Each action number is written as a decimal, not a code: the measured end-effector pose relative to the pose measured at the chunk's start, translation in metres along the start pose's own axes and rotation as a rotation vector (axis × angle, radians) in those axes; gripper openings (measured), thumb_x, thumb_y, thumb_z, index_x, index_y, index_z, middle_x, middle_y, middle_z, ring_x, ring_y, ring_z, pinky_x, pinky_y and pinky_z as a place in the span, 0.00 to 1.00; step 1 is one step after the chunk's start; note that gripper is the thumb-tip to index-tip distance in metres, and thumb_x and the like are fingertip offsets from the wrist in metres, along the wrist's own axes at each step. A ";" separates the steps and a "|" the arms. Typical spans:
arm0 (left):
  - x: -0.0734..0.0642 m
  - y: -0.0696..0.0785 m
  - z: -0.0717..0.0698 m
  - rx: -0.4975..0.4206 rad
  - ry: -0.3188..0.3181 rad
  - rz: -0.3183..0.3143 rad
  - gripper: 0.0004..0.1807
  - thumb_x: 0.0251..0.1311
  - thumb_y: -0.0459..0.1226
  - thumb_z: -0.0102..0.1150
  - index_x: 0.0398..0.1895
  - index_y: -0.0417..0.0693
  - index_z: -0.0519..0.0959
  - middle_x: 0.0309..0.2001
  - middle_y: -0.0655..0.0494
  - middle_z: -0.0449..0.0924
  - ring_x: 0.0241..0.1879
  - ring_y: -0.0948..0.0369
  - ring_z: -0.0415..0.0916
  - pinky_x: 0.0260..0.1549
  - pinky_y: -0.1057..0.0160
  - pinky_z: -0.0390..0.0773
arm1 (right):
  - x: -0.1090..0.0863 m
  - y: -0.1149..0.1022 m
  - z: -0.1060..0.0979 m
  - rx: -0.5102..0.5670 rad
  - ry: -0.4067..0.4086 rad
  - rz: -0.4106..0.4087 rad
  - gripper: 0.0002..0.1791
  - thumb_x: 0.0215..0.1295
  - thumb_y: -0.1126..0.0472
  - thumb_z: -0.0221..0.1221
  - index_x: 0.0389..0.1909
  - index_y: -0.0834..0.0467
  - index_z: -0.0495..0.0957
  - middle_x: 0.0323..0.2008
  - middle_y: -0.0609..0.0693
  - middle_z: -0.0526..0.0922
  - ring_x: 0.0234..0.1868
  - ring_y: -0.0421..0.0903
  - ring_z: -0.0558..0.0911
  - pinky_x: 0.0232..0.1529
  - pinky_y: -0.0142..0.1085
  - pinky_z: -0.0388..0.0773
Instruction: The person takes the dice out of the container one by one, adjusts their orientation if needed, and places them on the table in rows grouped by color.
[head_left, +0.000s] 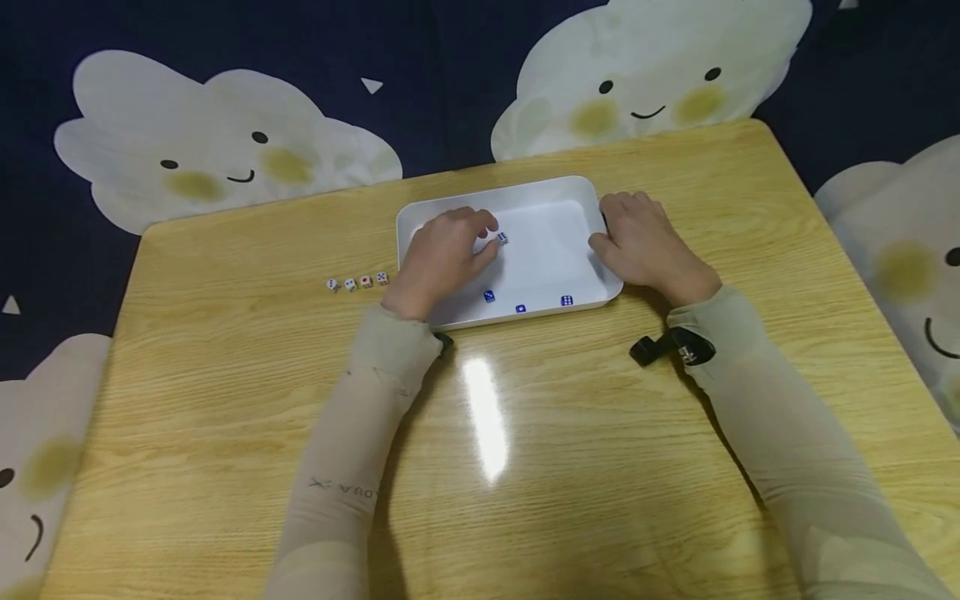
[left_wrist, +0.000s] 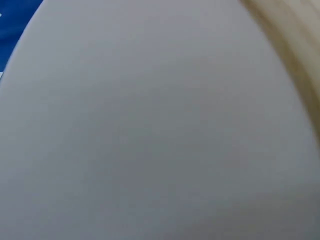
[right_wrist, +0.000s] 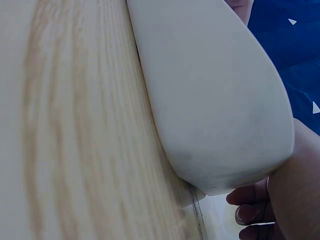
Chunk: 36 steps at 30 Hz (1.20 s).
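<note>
A white rectangular tray point(head_left: 547, 250) sits on the table. My right hand point(head_left: 637, 237) grips its right end, thumb over the rim; in the right wrist view, curled fingers point(right_wrist: 252, 215) show beyond the tray's end point(right_wrist: 215, 100). My left hand point(head_left: 446, 254) reaches over the tray's left part, thumb and forefinger apart. Their tips are right at a white die point(head_left: 502, 238). Along the tray's near side lie a blue die point(head_left: 489, 296), a second blue die point(head_left: 521, 309) and a third blue die point(head_left: 567, 300). Only the tray's outer wall point(left_wrist: 160, 120) fills most of the left wrist view.
Left of the tray, several white dice point(head_left: 366, 282) stand in a row on the wooden table point(head_left: 225, 400). A dark curtain with cloud faces point(head_left: 232, 150) hangs behind the table. A black strap mount point(head_left: 675, 346) sits on my right wrist.
</note>
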<state>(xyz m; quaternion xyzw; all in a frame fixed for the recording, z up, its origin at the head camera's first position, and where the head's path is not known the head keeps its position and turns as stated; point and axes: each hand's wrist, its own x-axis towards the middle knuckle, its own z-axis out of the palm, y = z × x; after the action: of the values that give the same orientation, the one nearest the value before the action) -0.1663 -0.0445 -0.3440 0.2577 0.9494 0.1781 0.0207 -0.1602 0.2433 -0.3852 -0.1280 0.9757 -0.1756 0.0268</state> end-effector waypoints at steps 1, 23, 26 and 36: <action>0.000 0.001 0.002 -0.001 0.000 0.002 0.15 0.72 0.43 0.58 0.54 0.47 0.84 0.47 0.50 0.87 0.46 0.54 0.83 0.48 0.52 0.84 | 0.000 0.000 0.000 0.000 -0.003 0.003 0.18 0.72 0.55 0.45 0.48 0.68 0.71 0.43 0.65 0.76 0.44 0.62 0.69 0.47 0.53 0.65; 0.007 0.001 0.024 -0.087 0.001 0.014 0.19 0.72 0.44 0.59 0.61 0.47 0.80 0.53 0.51 0.82 0.50 0.56 0.81 0.53 0.53 0.82 | 0.000 0.000 0.001 0.014 -0.002 -0.001 0.17 0.73 0.56 0.45 0.46 0.68 0.70 0.41 0.64 0.74 0.44 0.61 0.68 0.45 0.50 0.63; 0.008 0.000 0.024 -0.081 -0.036 0.011 0.19 0.73 0.44 0.58 0.60 0.46 0.82 0.57 0.51 0.83 0.56 0.56 0.81 0.59 0.54 0.81 | 0.000 0.000 0.001 0.016 -0.005 0.006 0.17 0.73 0.56 0.45 0.46 0.67 0.70 0.41 0.64 0.74 0.44 0.61 0.68 0.46 0.51 0.64; 0.010 0.001 0.028 -0.024 -0.051 0.023 0.18 0.75 0.40 0.55 0.61 0.43 0.82 0.61 0.49 0.82 0.62 0.54 0.80 0.66 0.55 0.78 | 0.001 0.001 0.000 0.015 -0.017 0.017 0.19 0.73 0.56 0.45 0.50 0.68 0.70 0.44 0.65 0.75 0.46 0.62 0.68 0.49 0.53 0.65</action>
<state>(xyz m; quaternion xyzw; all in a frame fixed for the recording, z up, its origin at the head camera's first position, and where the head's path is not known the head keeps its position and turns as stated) -0.1710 -0.0293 -0.3695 0.2727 0.9434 0.1831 0.0458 -0.1612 0.2440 -0.3858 -0.1208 0.9752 -0.1816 0.0376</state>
